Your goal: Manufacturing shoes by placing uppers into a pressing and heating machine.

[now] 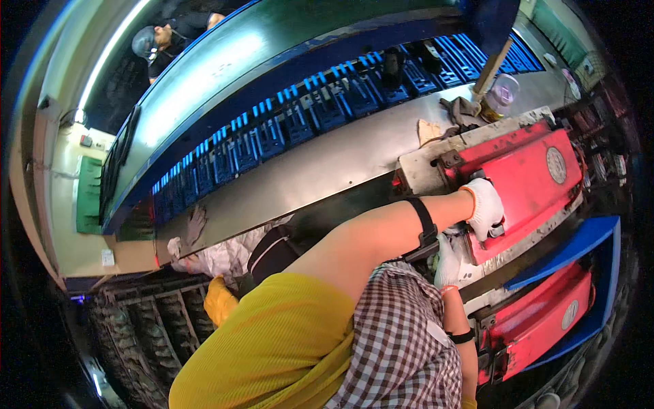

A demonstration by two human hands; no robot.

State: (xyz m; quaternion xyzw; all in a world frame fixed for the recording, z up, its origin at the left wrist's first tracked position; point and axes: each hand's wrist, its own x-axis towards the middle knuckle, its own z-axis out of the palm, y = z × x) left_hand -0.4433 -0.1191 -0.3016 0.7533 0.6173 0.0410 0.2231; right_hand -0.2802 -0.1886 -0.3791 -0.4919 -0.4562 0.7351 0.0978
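My left hand (485,208), in a white glove, rests on a red metal cover (528,194) with a round badge. Its fingers curl down around a dark metal catch (496,231) near the cover's front edge. Just below is my right hand (447,264), also in a white glove, close against the pale, worn near edge of the base under that cover. Whatever lies at its fingertips is hidden. A black strap crosses my left forearm (422,221).
A second red metal cover (541,320) lies nearer, beside a blue frame (603,255). Behind runs a steel bench (327,170) with blue racks of tools (293,112). A clear jar (503,92) and rags (458,109) sit there. Another person (163,41) is at far left.
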